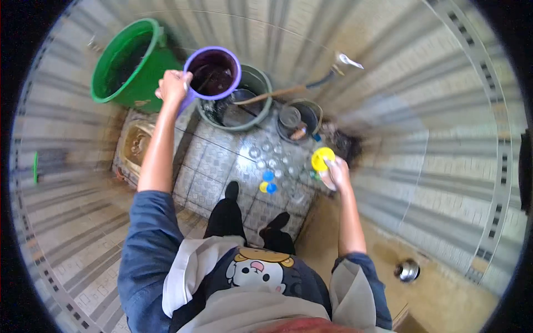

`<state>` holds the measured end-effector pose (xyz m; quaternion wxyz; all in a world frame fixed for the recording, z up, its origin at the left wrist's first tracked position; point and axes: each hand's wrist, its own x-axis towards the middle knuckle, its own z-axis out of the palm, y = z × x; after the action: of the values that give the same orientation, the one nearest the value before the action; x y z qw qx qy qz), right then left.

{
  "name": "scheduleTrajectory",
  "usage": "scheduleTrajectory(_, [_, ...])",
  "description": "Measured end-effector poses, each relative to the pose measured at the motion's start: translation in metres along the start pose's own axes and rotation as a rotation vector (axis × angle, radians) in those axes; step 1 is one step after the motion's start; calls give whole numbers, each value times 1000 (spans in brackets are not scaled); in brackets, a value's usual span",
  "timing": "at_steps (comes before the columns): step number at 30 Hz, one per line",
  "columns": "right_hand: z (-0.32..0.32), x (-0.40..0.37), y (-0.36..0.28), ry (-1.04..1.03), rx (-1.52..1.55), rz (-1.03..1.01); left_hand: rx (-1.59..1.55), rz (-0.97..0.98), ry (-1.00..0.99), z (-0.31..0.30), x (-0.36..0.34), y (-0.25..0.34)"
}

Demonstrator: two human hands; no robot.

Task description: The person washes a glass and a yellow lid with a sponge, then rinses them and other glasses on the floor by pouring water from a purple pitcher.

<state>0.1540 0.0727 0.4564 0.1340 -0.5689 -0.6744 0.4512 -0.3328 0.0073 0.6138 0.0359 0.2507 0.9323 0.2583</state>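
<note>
Right hand (337,173) is closed on a yellow lid (322,159), held low over the glasses (270,155) on the floor, so within reach. Left hand (173,86) is fisted tight on the handle of the dipper (239,77), which I hold level above the grey bucket (244,123), likely so drips fall in. Green bucket (147,83) sits beside it.

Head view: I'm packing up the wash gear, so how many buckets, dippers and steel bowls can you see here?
Buckets: 3 (green bucket, grey bucket, small dark bucket)
Purple dipper, in left hand: 1
Steel bowl: 1
Total: 5
</note>
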Motion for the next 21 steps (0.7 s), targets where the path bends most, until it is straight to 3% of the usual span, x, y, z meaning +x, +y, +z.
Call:
scheduleTrajectory(1, [5,-1,-4,-14,217,-60,-2,83,10,28,-24,5])
scheduleTrajectory(2, [8,3,-3,-46,156,29,-63,140,-19,55,-48,13])
scheduleTrajectory(3, [20,4,-2,-30,363,168,-100,274,49,92,-70,10])
scheduleTrajectory(4, [21,1,-19,-85,451,224,-102,270,-22,98,-102,32])
scheduleTrajectory(6, [85,44,87,38,502,298,-144,385,-49,145,-145,44])
scheduleTrajectory(7, [94,46,102,52,514,303,-110,547,-43,167,-170,44])
scheduleTrajectory(10, [124,65,120,83,715,390,-143,716,-47,237,-217,41])
scheduleTrajectory(12, [150,75,154,143,1120,468,-170,861,-43,290,-237,28])
scheduleTrajectory(13, [165,91,188,68,1016,542,-178,926,-47,313,-244,21])
scheduleTrajectory(17, [216,130,281,152,1096,427,-177,1030,-69,408,-254,-10])
scheduleTrajectory(19, [225,148,321,-54,1068,329,-188,1099,-4,452,-254,-24])
scheduleTrajectory(21, [229,164,343,-22,1109,386,-178,1125,28,489,-255,-34])
